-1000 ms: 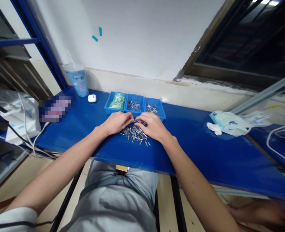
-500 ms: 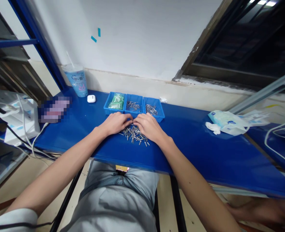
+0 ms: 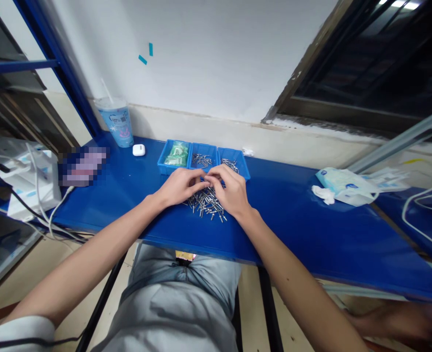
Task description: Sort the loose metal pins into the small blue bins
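Observation:
A loose pile of silvery blind rivets (image 3: 208,203) lies on the blue tabletop near its front edge. Over the back of this pile, my left hand (image 3: 181,186) and my right hand (image 3: 233,188) meet fingertip to fingertip. Thumbs and fingers of both hands are closed in a pinch; whatever is between them is too small and hidden to make out. Just behind the hands stand three joined blue bins. Green-and-clear packets fill the left bin (image 3: 160,164), while rivets lie in the middle bin (image 3: 203,146) and the right bin (image 3: 243,166), partly covered by my right hand.
At the back left are a blue cup with a straw (image 3: 117,124) and a white earbud case (image 3: 138,150). White power strips with cables (image 3: 35,186) occupy the left end. A tissue pack (image 3: 344,186) and a crumpled tissue (image 3: 323,194) lie on the right.
Both hands have shifted slightly right, and my right hand has turned more upright with its fingers arched. The fingertips remain together above the pile.

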Tool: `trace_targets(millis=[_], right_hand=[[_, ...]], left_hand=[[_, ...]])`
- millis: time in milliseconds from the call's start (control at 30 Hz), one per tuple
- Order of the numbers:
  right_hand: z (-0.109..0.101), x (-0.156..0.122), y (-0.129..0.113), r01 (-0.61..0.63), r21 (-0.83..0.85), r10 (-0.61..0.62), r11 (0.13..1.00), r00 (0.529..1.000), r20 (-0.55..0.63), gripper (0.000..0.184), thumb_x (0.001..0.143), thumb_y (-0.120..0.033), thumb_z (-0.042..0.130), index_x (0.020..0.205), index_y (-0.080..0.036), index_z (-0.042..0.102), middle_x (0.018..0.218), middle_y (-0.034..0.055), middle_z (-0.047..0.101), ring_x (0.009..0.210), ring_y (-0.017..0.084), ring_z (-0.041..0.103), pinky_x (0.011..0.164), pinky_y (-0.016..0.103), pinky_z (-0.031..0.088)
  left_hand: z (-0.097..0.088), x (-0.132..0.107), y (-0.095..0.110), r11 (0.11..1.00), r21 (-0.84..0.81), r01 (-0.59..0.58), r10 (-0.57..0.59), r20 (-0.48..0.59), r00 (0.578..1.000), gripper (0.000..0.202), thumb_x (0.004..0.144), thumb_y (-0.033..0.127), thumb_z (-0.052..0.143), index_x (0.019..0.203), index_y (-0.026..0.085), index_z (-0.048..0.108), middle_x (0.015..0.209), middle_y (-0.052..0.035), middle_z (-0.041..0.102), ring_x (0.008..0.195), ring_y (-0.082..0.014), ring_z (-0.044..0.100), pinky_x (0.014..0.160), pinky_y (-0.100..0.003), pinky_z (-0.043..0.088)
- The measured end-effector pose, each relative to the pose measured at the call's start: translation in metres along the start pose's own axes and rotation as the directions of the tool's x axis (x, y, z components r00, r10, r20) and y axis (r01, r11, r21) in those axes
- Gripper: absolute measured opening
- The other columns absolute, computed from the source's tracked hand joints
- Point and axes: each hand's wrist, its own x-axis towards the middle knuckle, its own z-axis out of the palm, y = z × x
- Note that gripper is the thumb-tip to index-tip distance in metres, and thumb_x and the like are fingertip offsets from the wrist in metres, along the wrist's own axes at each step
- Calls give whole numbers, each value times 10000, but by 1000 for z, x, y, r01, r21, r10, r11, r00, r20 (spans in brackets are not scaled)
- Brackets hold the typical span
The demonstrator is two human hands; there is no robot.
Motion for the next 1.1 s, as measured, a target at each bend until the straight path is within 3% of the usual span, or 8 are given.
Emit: trace_targets(millis=[133, 300, 467, 600, 767, 900, 1100], right_hand=[[-3, 1, 2, 24, -28, -24, 999, 1000, -19, 118, 1039, -200, 544, 999, -225, 652, 926, 45, 705, 850, 184, 675, 777, 345, 546], [-7, 1, 8, 52, -10, -51, 999, 995, 89, 172, 1053, -186, 505, 1052, -216, 674, 1036, 76, 731, 972, 204, 697, 869, 368, 557], [-7, 1, 11, 38, -29, -34, 999, 992, 123, 181, 1051, -194, 511, 1093, -219, 685, 1079, 80, 734, 990, 213, 704, 867, 377, 561], [-7, 1, 12, 12, -71, -5, 997, 994, 107, 172, 1057, -233, 516, 1045, -219, 687, 1040, 76, 726, 961, 214, 693, 840, 368, 544], [-9, 0, 11, -27, -110, 42, 994, 990, 132, 188, 1065, -260, 504, 985, -210, 666, 986, 70, 722, 891, 208, 677, 796, 351, 507], [-9, 0, 11, -38, -89, 55, 995, 981, 188, 135, 1058, -272, 520, 1043, -213, 641, 986, 60, 716, 858, 198, 668, 777, 335, 487], [-9, 0, 12, -44, -126, 64, 991, 985, 161, 184, 1071, -274, 475, 974, -220, 621, 952, 56, 712, 840, 198, 649, 750, 332, 461]], left_hand=[[-2, 0, -3, 996, 61, -66, 72, -108, 992, 234, 1030, 383, 603, 976, 174, 692, 796, -10, 650, 666, -139, 557, 653, -263, 412], [-2, 0, -9, 978, 184, -102, 136, -183, 974, 256, 1045, 413, 593, 969, 185, 681, 945, -57, 692, 896, -199, 620, 828, -326, 473], [-1, 0, -13, 990, 131, -46, 68, -172, 983, 227, 1048, 360, 590, 974, 182, 711, 894, -40, 743, 777, -171, 646, 721, -293, 473], [-1, 1, -10, 989, 131, -74, 96, -163, 982, 222, 1051, 323, 562, 1013, 184, 731, 944, -52, 759, 803, -172, 662, 734, -298, 482], [-1, 0, -7, 990, 131, -53, 69, -122, 990, 217, 1048, 324, 555, 997, 185, 714, 912, -44, 738, 753, -163, 626, 706, -296, 456], [-2, -1, -6, 992, 122, -13, 23, -82, 996, 212, 1055, 324, 529, 984, 187, 674, 875, -37, 720, 742, -164, 620, 698, -295, 436], [-3, 0, -3, 995, 100, 32, -28, -42, 999, 295, 1086, 381, 474, 905, 188, 606, 748, -7, 655, 675, -153, 593, 663, -281, 409]])
